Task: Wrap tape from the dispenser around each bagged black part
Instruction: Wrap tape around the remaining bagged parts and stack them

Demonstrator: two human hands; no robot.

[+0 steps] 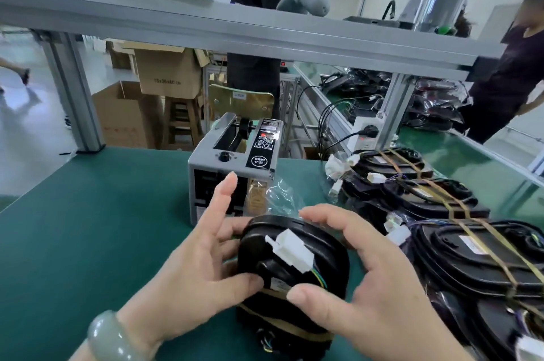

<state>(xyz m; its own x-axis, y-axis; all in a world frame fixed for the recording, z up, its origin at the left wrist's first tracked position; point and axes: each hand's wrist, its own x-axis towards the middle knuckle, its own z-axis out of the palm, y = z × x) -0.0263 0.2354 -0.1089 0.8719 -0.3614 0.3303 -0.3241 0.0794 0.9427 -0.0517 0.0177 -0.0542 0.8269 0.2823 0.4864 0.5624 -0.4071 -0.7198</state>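
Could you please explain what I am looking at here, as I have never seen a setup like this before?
This is a single picture from a camera worn on a person's head, looking forward and down at their own two hands; there is no robot. The left hand and the right hand together hold a black part wrapped in a clear bag, with a white connector lying on top of it. A brown tape band runs round its lower end. Behind it, on the green mat, stands a grey tape dispenser, which appears to be the machine that feeds out the tape. To the right lie more bagged parts, bound with the same brown tape.
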